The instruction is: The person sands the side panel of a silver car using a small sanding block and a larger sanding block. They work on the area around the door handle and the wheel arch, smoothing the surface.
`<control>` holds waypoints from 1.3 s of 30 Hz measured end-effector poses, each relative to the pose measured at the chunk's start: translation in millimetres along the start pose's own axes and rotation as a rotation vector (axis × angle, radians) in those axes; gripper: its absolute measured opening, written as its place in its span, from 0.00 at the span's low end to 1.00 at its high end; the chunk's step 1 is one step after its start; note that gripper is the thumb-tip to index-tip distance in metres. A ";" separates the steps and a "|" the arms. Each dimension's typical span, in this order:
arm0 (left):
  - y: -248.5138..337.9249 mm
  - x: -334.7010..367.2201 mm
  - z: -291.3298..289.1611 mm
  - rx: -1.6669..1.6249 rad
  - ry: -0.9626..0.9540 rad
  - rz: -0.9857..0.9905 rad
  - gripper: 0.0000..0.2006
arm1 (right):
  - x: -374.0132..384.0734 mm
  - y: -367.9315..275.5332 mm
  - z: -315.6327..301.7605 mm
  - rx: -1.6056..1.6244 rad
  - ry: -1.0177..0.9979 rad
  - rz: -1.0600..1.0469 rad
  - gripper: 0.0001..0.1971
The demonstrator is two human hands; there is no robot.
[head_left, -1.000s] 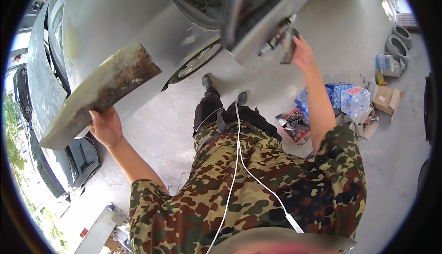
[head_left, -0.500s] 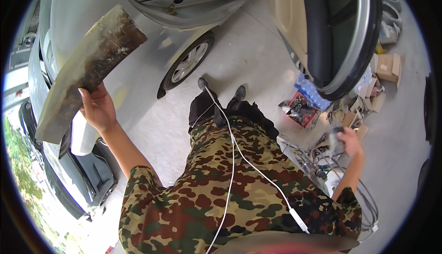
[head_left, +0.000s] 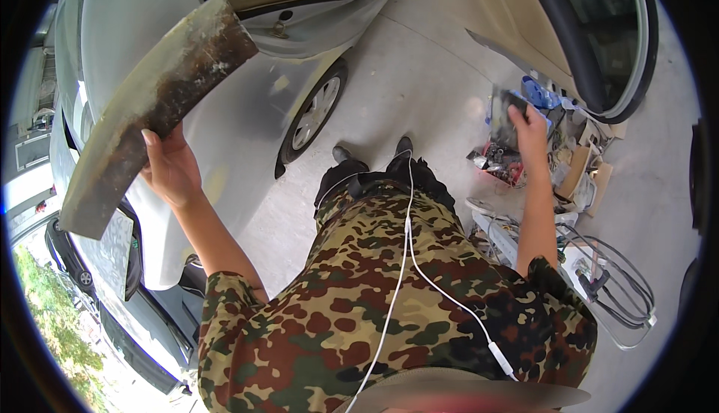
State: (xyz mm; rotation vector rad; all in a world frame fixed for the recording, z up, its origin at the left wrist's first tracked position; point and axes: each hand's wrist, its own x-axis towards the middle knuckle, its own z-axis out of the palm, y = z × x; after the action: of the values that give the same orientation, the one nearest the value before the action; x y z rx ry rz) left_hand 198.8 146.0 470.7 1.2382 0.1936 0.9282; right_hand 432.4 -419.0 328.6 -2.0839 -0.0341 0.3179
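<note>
My left hand [head_left: 174,169] is closed around the lower edge of a long, flat board [head_left: 161,113], grey-yellow with brown stains and dried smears. Its thumb lies across the board's face, and the board tilts up to the right in front of the silver car [head_left: 180,61]. Held out to the right, my right hand [head_left: 532,136] grips a dark, flat, roughly rectangular piece [head_left: 509,116]. Motion blurs that piece, so its kind is hard to make out.
An opened car door [head_left: 524,31] reaches in from the top right. Below it lie a red box [head_left: 500,167] of small parts, cardboard boxes [head_left: 577,169] and coiled cables [head_left: 625,278]. The car's front wheel [head_left: 316,107] stands near my feet. A white cord [head_left: 407,248] hangs down my shirt.
My right hand has swung away from my body, toward the open door, with the dark piece in it. The left hand still holds the board, slightly shifted right. My view has turned a little.
</note>
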 end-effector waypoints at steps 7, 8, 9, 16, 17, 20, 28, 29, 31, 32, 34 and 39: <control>3.9 -22.0 7.3 0.079 0.084 0.023 0.22 | 121.8 49.6 -66.1 0.140 0.071 -0.022 0.14; 4.9 -23.6 7.0 0.075 0.081 0.015 0.22 | 133.9 57.8 -75.3 0.173 0.108 0.034 0.14; 5.4 -25.1 6.5 0.029 0.004 0.005 0.21 | 143.0 64.7 -84.3 0.185 0.093 -0.008 0.14; 7.6 -36.8 -4.9 -0.029 -0.056 -0.022 0.21 | 176.5 84.8 -68.8 0.202 0.102 0.166 0.17; 8.1 -38.0 -5.9 -0.002 -0.027 -0.023 0.22 | 178.3 85.7 -53.2 0.124 0.044 0.120 0.18; 10.7 -43.6 -8.8 0.077 0.074 -0.023 0.24 | 194.0 83.7 35.2 0.435 -0.153 0.305 0.17; 19.6 -93.9 -34.7 0.242 0.343 -0.180 0.28 | 253.1 14.3 297.5 0.640 -0.721 0.457 0.16; 17.9 -106.4 -35.8 0.236 0.391 -0.186 0.28 | 266.3 7.6 320.8 0.602 -0.783 0.446 0.16; 15.3 -127.2 -36.3 0.288 0.402 -0.224 0.29 | 289.8 0.0 355.2 0.516 -0.934 0.419 0.16; 11.8 -140.5 -30.4 0.305 0.441 -0.238 0.29 | 296.5 2.1 367.7 0.536 -0.950 0.389 0.15; 3.7 -161.1 -19.0 0.332 0.517 -0.270 0.30 | 309.2 8.3 384.4 0.448 -1.024 0.390 0.14; -20.2 -178.4 -1.0 0.393 0.558 -0.340 0.30 | 326.0 28.1 403.6 0.361 -1.112 0.352 0.14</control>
State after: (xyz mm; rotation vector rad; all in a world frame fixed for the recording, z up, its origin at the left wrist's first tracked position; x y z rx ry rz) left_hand 95.1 22.6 391.6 1.2205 1.0380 0.9409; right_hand 647.5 -42.1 42.9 -1.3283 -0.2520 1.5341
